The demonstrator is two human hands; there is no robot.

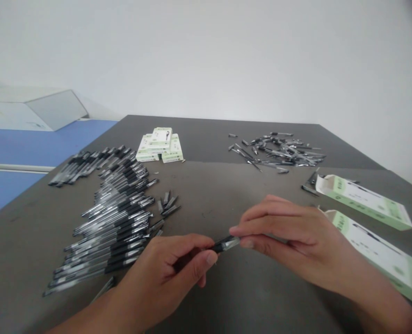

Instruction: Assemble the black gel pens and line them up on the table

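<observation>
My left hand (171, 271) and my right hand (289, 234) meet over the near middle of the dark grey table (209, 185). Both pinch one black pen (225, 243) held level between them. The left fingers wrap its barrel; the right thumb and forefinger close on its clear tip end. A big heap of black pens (115, 218) lies just left of my left hand, with a few loose caps (167, 204) at its right edge.
Small white-green boxes (160, 144) are stacked at the back centre. A scatter of small pen parts (278, 150) lies at the back right. Two long green-white cartons (362, 200) (386, 260) lie at the right. Blue surface (35, 146) beyond the left edge.
</observation>
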